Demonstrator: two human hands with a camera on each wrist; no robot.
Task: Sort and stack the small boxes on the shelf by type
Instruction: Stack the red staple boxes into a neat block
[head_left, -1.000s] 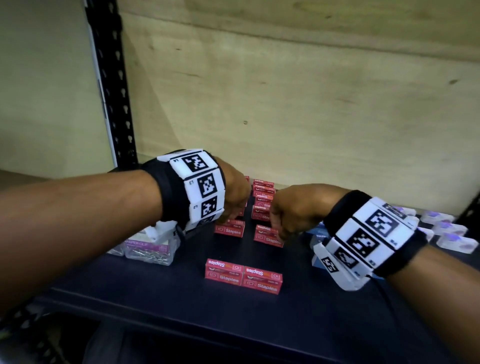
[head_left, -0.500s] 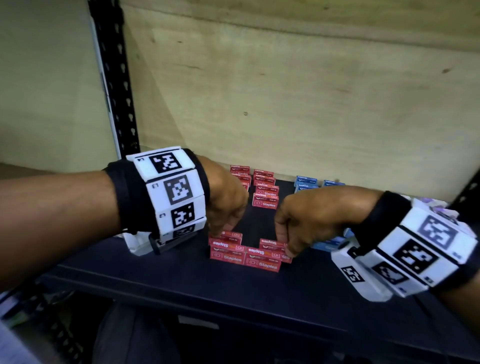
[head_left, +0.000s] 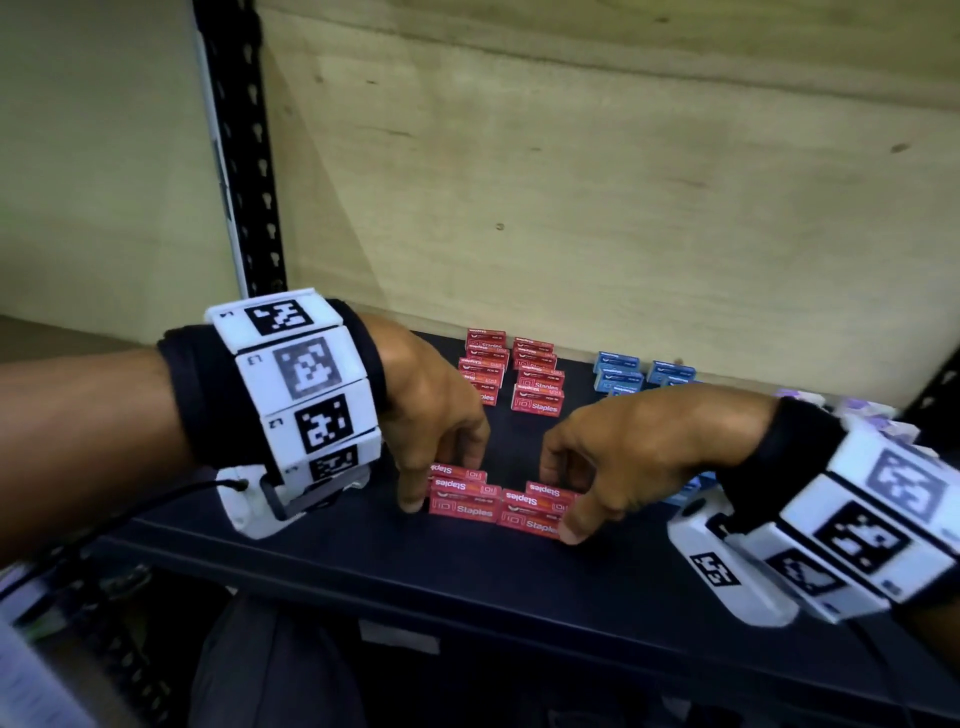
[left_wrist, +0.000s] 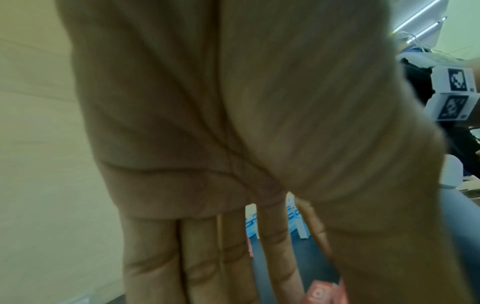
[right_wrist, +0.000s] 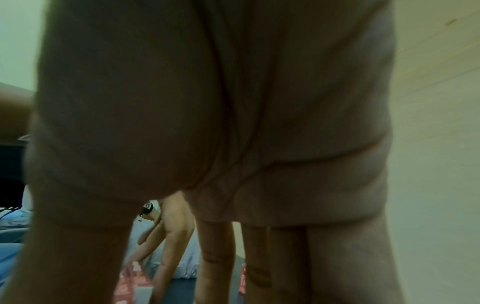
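Note:
Several red staples boxes (head_left: 498, 506) sit packed together near the front edge of the dark shelf (head_left: 519, 582), some stacked two high. My left hand (head_left: 441, 480) grips the left end of this cluster, thumb in front and fingers behind. At the cluster's right end my right hand (head_left: 563, 501) pinches the boxes the same way. The left wrist view shows a red box (left_wrist: 324, 294) under my fingers (left_wrist: 207, 257). Red boxes (right_wrist: 132, 281) also show low in the right wrist view.
More red staples boxes (head_left: 537, 387) stand stacked in two rows at the back against the wooden wall. Blue boxes (head_left: 618, 371) lie to their right, and pale purple-topped boxes (head_left: 857, 410) at the far right. A black slotted upright (head_left: 244, 156) rises at the left.
Both hands came forward from the back rows with red boxes and set them against the two boxes at the front. They now hold the joined cluster from both ends.

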